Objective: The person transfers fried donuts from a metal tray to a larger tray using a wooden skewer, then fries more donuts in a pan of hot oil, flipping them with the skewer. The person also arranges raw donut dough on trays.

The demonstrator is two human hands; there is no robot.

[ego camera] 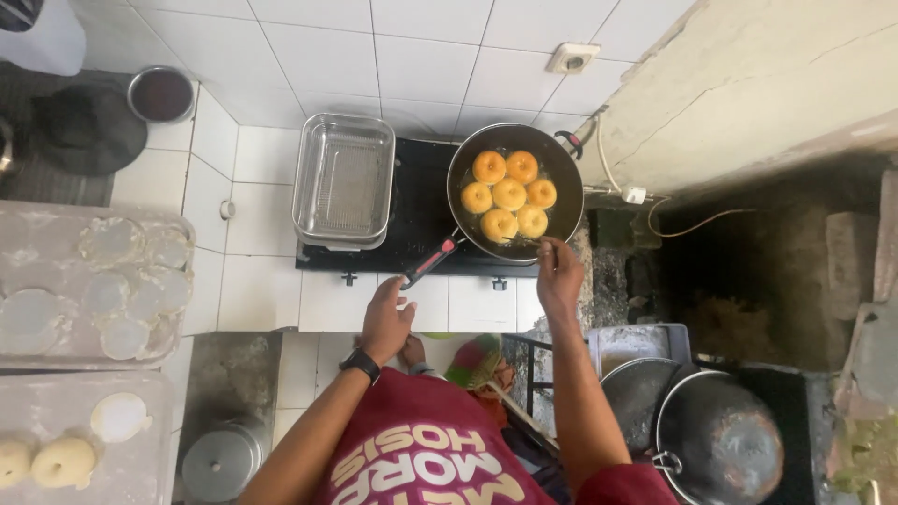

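Note:
A black frying pan (559,173) sits on the right burner of a black stove (419,201), with several golden ring doughnuts (509,194) frying in oil. My left hand (387,320) grips the end of the pan's red and black handle (430,261). My right hand (558,273) is at the pan's near rim, pinching a thin stick that points into the pan; the stick is barely visible.
A metal wire basket tray (343,180) rests on the stove's left burner. Trays (89,285) of floured dough rounds and raw doughnuts (64,462) stand at the left. Dark woks (718,438) lie at the lower right, a metal pot lid (221,460) below.

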